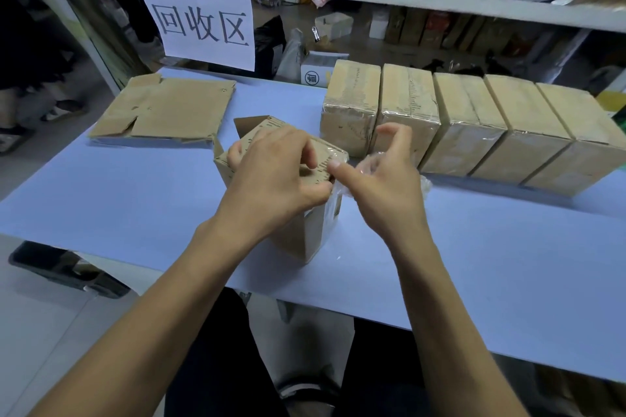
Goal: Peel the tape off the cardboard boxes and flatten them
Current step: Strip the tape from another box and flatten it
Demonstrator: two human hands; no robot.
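Note:
A small brown cardboard box (308, 234) stands on the blue table (135, 200), its far flap open. My left hand (274, 173) grips the box's top from above, fingers curled over it. My right hand (382, 179) is at the box's right edge and pinches clear tape (369, 162) that is bunched in its palm. More tape still clings to the box's near right corner. A flattened cardboard box (169, 112) lies at the far left. A row of several taped boxes (474, 125) stands at the far right.
A white paper sign (203, 17) with black characters hangs from the shelf behind the table. The shelves hold bags, small boxes and clutter. A dark tray (64, 267) sits on the floor at the left. My legs are under the table's near edge.

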